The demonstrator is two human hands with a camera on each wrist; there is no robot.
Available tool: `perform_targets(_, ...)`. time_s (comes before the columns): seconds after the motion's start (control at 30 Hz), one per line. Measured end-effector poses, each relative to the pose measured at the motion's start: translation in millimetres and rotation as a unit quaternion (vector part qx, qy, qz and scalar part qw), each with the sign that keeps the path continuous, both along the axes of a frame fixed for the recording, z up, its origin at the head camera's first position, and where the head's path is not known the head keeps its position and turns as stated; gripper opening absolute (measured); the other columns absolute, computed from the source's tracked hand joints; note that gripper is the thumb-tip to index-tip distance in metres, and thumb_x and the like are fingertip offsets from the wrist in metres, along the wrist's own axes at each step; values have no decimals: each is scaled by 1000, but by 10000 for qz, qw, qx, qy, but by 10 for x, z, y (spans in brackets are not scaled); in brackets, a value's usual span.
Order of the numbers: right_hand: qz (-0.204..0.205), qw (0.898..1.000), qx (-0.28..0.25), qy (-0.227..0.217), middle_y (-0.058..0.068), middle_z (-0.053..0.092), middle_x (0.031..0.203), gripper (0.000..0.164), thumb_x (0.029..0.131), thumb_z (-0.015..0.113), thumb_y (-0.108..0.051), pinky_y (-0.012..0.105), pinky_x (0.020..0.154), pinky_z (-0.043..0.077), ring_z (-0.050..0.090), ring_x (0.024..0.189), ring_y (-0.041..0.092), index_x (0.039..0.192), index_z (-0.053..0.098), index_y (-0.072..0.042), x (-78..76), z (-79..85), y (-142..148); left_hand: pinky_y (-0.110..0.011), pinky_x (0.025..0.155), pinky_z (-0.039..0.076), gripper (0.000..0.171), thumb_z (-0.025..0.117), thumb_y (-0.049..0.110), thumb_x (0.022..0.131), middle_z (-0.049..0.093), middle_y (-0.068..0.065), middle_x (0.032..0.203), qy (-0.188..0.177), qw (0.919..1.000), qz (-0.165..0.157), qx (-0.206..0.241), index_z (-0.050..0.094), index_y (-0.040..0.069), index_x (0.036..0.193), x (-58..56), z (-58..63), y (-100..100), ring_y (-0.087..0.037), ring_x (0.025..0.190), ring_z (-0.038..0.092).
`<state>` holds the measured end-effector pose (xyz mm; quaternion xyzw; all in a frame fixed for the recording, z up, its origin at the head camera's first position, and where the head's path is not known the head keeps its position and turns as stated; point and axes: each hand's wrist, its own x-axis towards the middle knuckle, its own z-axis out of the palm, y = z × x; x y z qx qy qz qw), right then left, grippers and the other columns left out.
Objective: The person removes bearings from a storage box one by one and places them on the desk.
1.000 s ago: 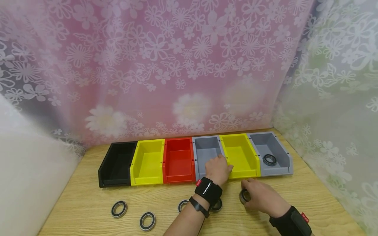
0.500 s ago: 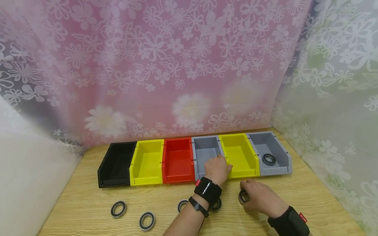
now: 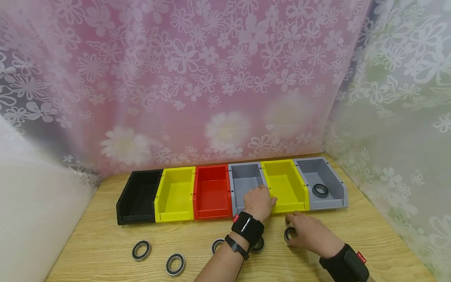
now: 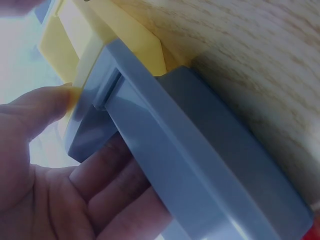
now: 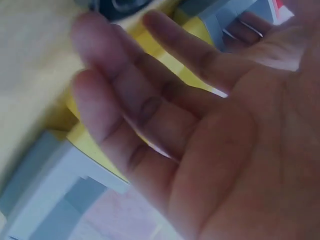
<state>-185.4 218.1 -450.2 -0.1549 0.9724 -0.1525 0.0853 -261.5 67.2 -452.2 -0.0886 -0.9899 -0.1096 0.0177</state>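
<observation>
My left hand (image 3: 258, 203) reaches over the front of the middle grey bin (image 3: 244, 172). In the left wrist view its thumb touches the edge where the grey bin (image 4: 165, 130) meets the yellow bin (image 4: 135, 35), and its fingers go in behind the grey wall, holding that wall between them. On the table, a ball bearing (image 3: 288, 234) lies at the fingertips of my right hand (image 3: 311, 233), thumb and fingers spread around it. Those fingers look extended in the right wrist view, with the dark bearing (image 5: 122, 6) past their tips, cut off at the top.
Black (image 3: 141, 196), yellow (image 3: 176, 192), red (image 3: 212, 196), grey, yellow (image 3: 285, 188) and grey (image 3: 320, 170) bins stand in a row. One bearing (image 3: 320, 190) sits in the right grey bin. Several bearings (image 3: 175, 264) lie in front; my left forearm partly covers two.
My right hand has spread its fingers slightly, and more of the bearing shows. The bearing has shifted a little left. My left hand stays on the bins.
</observation>
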Motion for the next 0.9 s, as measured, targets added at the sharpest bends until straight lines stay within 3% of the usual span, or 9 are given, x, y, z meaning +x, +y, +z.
perform_targets(0.23, 202, 9952, -104, 952, 6, 62, 95, 42, 83, 88, -23, 31, 61, 49, 57, 71, 14, 114, 66, -6, -135, 375, -35, -33, 52, 48, 50, 71, 55, 94, 60, -5, 68, 62, 9999, -60, -95, 69, 6, 107, 2, 0, 0, -22, 59, 62)
perform_targets(0.43, 370, 9834, -581, 1677, 7, 70, 101, 33, 91, 81, -18, 32, 64, 51, 62, 77, 17, 118, 67, -7, -320, 702, -80, -32, 52, 48, 50, 72, 54, 93, 59, -4, 67, 104, 9999, -79, -111, 70, 6, 107, 8, -3, -3, -21, 56, 60)
perform_targets(0.7, 340, 9660, -1382, 2160, 3, 71, 101, 21, 97, 73, -15, 34, 68, 52, 64, 83, 19, 117, 70, -10, -509, 896, -143, -33, 55, 52, 58, 68, 57, 94, 64, -7, 71, -163, 9996, -54, -233, 70, 5, 120, -14, -12, 10, -22, 58, 63)
perform_targets(0.9, 366, 9459, -1923, 2588, 1, 71, 105, 14, 99, 69, -11, 42, 75, 55, 63, 85, 19, 114, 70, -12, -520, 974, -158, -33, 55, 52, 60, 68, 58, 94, 66, -7, 72, -218, 9995, 6, -228, 69, 6, 125, -22, -12, 24, -22, 58, 63)
